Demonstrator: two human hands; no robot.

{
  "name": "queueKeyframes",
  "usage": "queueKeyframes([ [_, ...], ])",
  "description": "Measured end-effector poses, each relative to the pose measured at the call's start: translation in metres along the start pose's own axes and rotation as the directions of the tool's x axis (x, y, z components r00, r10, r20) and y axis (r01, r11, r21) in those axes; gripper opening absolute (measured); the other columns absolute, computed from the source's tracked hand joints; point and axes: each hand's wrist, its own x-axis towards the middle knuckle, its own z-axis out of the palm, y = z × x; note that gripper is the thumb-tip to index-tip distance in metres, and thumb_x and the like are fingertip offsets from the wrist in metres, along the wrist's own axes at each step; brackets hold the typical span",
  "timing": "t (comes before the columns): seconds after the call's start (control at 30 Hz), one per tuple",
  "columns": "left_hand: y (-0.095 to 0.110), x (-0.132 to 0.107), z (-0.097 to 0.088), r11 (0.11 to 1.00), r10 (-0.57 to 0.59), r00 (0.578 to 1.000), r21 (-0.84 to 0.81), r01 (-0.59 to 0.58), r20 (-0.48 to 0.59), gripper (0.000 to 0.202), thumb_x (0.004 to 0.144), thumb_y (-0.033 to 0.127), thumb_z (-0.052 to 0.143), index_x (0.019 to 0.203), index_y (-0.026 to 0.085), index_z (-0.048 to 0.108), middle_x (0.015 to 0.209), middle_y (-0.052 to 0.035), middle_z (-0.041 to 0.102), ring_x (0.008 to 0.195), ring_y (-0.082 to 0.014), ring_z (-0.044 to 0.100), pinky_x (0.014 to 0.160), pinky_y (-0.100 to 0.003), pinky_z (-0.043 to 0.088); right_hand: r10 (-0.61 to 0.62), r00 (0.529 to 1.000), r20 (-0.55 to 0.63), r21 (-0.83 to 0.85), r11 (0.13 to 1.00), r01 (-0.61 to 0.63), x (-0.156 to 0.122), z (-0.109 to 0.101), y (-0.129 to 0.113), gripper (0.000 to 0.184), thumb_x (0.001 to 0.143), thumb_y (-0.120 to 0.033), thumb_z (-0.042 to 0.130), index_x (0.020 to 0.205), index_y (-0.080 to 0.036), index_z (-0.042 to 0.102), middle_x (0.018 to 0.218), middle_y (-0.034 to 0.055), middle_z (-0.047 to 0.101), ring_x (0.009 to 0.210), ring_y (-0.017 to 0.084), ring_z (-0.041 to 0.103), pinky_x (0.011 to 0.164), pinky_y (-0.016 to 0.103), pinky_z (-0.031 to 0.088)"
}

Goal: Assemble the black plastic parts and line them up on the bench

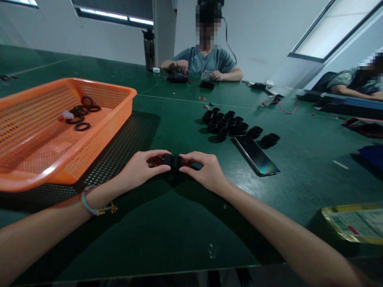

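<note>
Between my two hands is a small black cylindrical part (172, 161), held just above the green table. Fingers and thumb of my left hand (143, 165) pinch its left end. My right hand (203, 165) grips the right end the same way. The part looks like a ribbed fitting, but its exact kind is too dark to make out. Beyond my right hand stands a cluster of similar black cylindrical parts (223, 123). Left of my left hand, an orange plastic basket (98, 147) holds several black rings (82, 126) and a small clear piece (68, 114).
A smartphone (255, 155) lies right of my right hand. At the right edge sits a yellow-rimmed tin (356, 223). Across the green table (185, 239), a co-worker (206, 59) handles small parts beside a dark bottle (149, 50). Another person (344, 81) sits far right.
</note>
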Motion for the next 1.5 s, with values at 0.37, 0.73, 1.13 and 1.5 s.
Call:
queueKeyframes([
  [0.37, 0.0011, 0.0005, 0.0005, 1.000, -0.004, 1.000, -0.010, 0.004, -0.002, 0.047, 0.062, 0.035, 0.068, 0.104, 0.013, 0.065, 0.095, -0.0059, 0.073, 0.088, -0.0238, 0.067, 0.084, -0.036, 0.053, -0.003, 0.999, -0.032, -0.030, 1.000, 0.002, 0.0002, 0.0007, -0.0028, 0.030, 0.067, -0.010, 0.071, 0.096, -0.017, 0.067, 0.085, 0.0024, 0.071, 0.071, 0.012, 0.065, 0.069, 0.026, 0.055],
  [0.73, 0.0018, 0.0004, 0.0004, 1.000, -0.010, 1.000, -0.009, 0.011, 0.011, 0.048, 0.063, 0.035, 0.067, 0.105, 0.014, 0.065, 0.099, -0.0059, 0.072, 0.090, -0.0241, 0.067, 0.086, -0.039, 0.052, 0.009, 1.000, -0.012, -0.012, 1.000, -0.009, 0.0001, -0.0007, -0.0019, 0.024, 0.069, -0.013, 0.071, 0.093, -0.018, 0.069, 0.082, 0.0015, 0.071, 0.071, 0.013, 0.067, 0.068, 0.027, 0.056],
  [1.13, 0.0012, 0.0000, 0.0005, 0.999, -0.018, 1.000, -0.036, 0.018, 0.005, 0.050, 0.061, 0.035, 0.068, 0.106, 0.012, 0.065, 0.099, -0.0066, 0.072, 0.090, -0.0239, 0.067, 0.087, -0.036, 0.053, -0.007, 1.000, -0.009, -0.025, 1.000, 0.007, 0.0002, -0.0008, -0.0006, 0.026, 0.071, -0.017, 0.071, 0.096, -0.020, 0.070, 0.089, 0.0030, 0.073, 0.079, 0.016, 0.068, 0.072, 0.030, 0.057],
  [1.5, 0.0025, -0.0004, -0.0008, 0.999, -0.030, 0.999, -0.012, 0.030, 0.010, 0.049, 0.062, 0.037, 0.067, 0.104, 0.013, 0.065, 0.097, -0.0063, 0.072, 0.089, -0.0247, 0.067, 0.083, -0.037, 0.054, -0.045, 0.999, 0.004, -0.064, 0.997, 0.045, 0.0010, -0.0009, 0.0015, 0.028, 0.070, -0.018, 0.072, 0.097, -0.020, 0.070, 0.085, 0.0023, 0.071, 0.067, 0.012, 0.065, 0.065, 0.026, 0.054],
])
